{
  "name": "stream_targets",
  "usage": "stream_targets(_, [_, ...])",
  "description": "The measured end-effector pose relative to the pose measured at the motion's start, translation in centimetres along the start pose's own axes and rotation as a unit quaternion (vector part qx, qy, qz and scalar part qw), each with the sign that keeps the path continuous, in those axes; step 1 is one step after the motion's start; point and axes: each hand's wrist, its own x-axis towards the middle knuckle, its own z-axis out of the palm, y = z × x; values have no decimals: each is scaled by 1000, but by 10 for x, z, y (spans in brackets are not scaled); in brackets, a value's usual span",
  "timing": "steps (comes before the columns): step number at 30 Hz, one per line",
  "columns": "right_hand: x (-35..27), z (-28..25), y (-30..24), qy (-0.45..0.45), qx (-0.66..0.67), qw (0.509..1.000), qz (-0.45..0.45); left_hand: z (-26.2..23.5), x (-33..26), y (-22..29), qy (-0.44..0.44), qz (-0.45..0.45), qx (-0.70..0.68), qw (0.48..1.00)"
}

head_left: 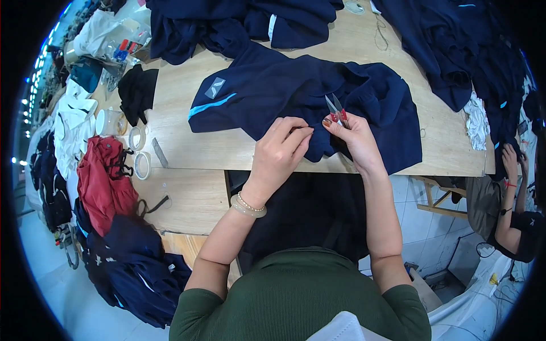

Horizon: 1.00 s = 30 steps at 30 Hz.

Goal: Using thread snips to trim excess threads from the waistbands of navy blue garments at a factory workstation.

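While the navy garment (273, 85) is spread in folds across the tabletop (187, 150), beneath and just beyond the hands, its near edge is pinched between the thumb and fingertips of the left hand (282, 142). Small red-handled snips (338, 115) are clasped in the right hand (354, 136), their blades parted and pointed away from the wearer. The hands are held near each other, with a narrow gap between; whether fabric is also gripped by the right fingertips cannot be told. A grey patch (215, 88) and a light blue stripe (213, 105) are borne on the garment beyond and left of the left hand. Farther left of that hand, rolls of tape (136, 170), a black cloth (135, 94) and a red garment (107, 184) are seen. More navy clothing (196, 31) is heaped beyond both hands. Well to the right, a co-worker's hand (509, 159) is held against dark cloth (500, 128).
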Motion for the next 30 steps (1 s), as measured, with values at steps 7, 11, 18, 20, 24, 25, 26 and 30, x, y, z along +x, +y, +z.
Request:
stream_targets(7, [1, -3, 1, 5, -12, 1000, 15, 3, -4, -1, 11, -25, -9, 1000])
stream_targets(11, [2, -3, 1, 2, 1, 1000, 12, 0, -3, 5, -17, -25, -13, 999])
stream_targets(18, [3, -1, -2, 8, -11, 1000, 18, 8, -6, 6, -23, -17, 26, 999])
stream_targets(20, [3, 2, -2, 9, -12, 1000, 19, 12, -7, 5, -21, -20, 32, 999])
stream_targets(24, [2, 5, -3, 23, 16, 1000, 3, 14, -5, 5, 3, -35, 24, 999])
stream_targets(25, [1, 5, -3, 22, 15, 1000, 3, 14, -5, 5, 3, -35, 24, 999])
stream_targets(26, [2, 3, -2, 22, 15, 1000, 3, 13, -4, 4, 9, -36, 22, 999])
stream_targets(30, [2, -1, 0, 4, -4, 1000, 8, 9, -2, 5, -1, -62, -5, 998])
